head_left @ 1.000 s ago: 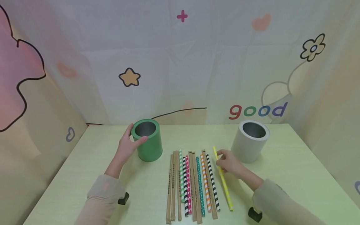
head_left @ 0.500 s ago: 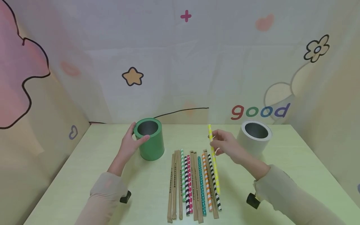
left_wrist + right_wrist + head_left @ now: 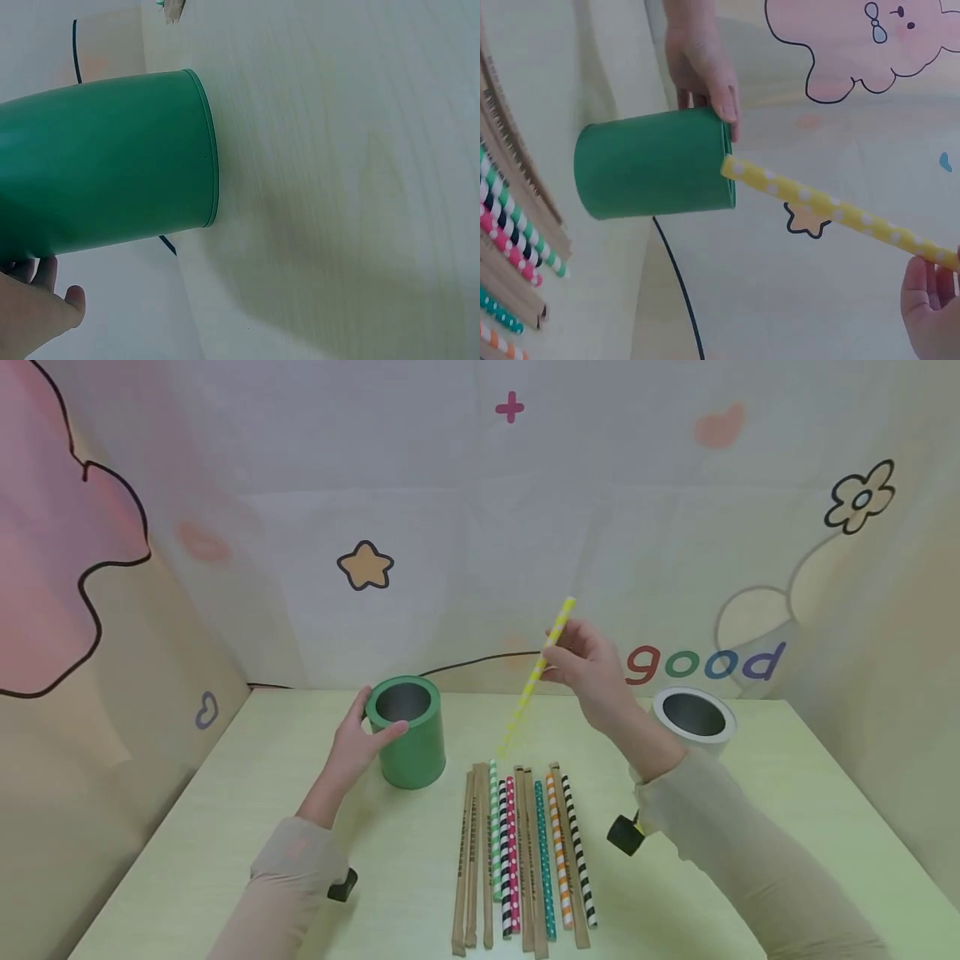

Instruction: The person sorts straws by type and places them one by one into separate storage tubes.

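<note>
My right hand (image 3: 588,672) pinches a yellow paper straw with white dots (image 3: 534,678) near its upper end, up in the air. The straw slants down to the left, its lower end above the top of the row of straws. In the right wrist view the straw (image 3: 840,215) points at the rim of the green cup (image 3: 656,163). My left hand (image 3: 358,739) grips the upright green cup (image 3: 412,752) near its rim, thumb in front and fingers at the left side. In the left wrist view, the cup (image 3: 112,161) hides part of that hand (image 3: 37,307).
A row of several straws lies in the middle of the table (image 3: 210,843), including brown paper-wrapped straws (image 3: 471,860), a teal dotted straw (image 3: 545,860) and a black-striped straw (image 3: 579,852). A white cup (image 3: 693,714) stands at the right, partly behind my right forearm. Behind hangs a printed cloth (image 3: 450,527).
My right hand has lifted the yellow straw off the table beside the row, raising it up and leftwards and tilting it towards the green cup. My left hand keeps its grip on the cup.
</note>
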